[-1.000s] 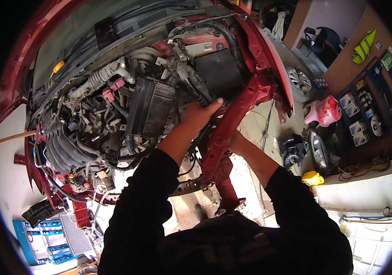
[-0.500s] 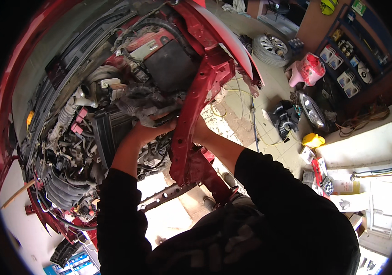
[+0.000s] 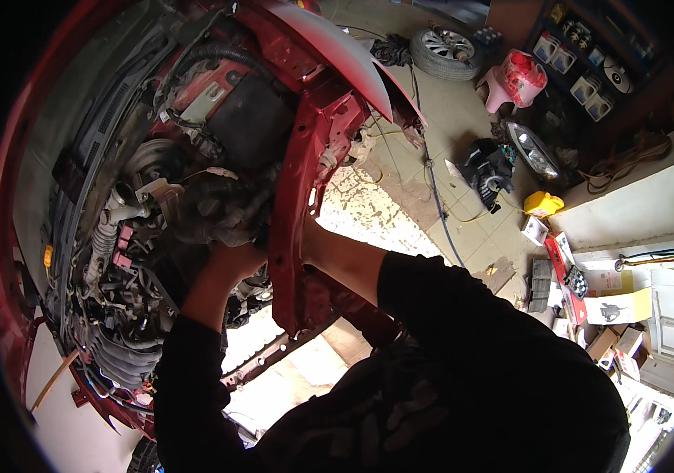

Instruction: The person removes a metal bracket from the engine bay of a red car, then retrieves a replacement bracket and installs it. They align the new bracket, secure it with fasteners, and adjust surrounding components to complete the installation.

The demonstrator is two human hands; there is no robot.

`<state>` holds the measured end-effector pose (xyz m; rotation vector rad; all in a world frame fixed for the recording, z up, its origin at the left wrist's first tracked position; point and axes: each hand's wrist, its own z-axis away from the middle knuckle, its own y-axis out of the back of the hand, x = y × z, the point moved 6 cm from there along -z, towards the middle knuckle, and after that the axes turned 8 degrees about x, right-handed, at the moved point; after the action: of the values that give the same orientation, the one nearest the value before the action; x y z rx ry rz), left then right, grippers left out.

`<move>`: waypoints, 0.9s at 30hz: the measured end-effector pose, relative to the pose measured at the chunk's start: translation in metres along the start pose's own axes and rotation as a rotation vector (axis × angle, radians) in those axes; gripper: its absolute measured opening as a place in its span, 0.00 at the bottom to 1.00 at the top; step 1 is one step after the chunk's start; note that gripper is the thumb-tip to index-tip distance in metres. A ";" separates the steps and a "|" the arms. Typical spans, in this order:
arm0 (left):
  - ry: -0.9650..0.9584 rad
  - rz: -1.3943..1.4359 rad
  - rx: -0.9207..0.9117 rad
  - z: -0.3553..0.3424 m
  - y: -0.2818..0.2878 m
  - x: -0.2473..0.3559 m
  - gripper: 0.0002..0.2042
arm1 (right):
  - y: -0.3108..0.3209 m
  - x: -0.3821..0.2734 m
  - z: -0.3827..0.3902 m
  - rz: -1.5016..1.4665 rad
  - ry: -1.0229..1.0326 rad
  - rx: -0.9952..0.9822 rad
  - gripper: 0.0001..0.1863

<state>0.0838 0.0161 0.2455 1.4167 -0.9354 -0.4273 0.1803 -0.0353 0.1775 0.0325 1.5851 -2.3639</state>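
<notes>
Both my arms, in black sleeves, reach into the open front of a red car. Under a dark, bulky bundle of hoses or wiring (image 3: 223, 213) lies my left hand (image 3: 236, 258), its fingers hidden by the bundle and shadow. My right hand (image 3: 313, 243) goes behind the upright red body panel (image 3: 288, 236), which hides its fingers; the wrist is close against the panel's edge. The two hands are near each other, on opposite sides of the panel. What either one grips does not show.
Engine parts (image 3: 128, 315) fill the left side, and a black box (image 3: 250, 110) sits beyond the bundle. On the floor to the right are a wheel (image 3: 446, 55), a pink stool (image 3: 514, 83), a loose headlight (image 3: 534, 150) and a yellow object (image 3: 543, 204). A dark cable (image 3: 435, 189) crosses the tiles.
The whole view has shifted, with the car lower and further left in it. My left fingers, partly seen before at the bundle, are now more hidden beneath it.
</notes>
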 end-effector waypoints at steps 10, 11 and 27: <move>0.016 0.248 -0.009 -0.004 -0.001 -0.012 0.43 | 0.027 -0.008 -0.034 0.338 0.247 -0.195 0.09; -0.015 0.291 -0.005 -0.003 -0.003 -0.011 0.44 | 0.031 -0.015 -0.029 0.397 0.308 -0.151 0.09; 0.076 0.220 -0.507 0.023 -0.022 -0.029 0.47 | 0.020 -0.164 0.048 1.950 1.098 0.114 0.13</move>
<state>0.0550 0.0194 0.2136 0.8547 -0.8361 -0.4061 0.3492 -0.0481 0.2079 1.9794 0.6341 -0.6450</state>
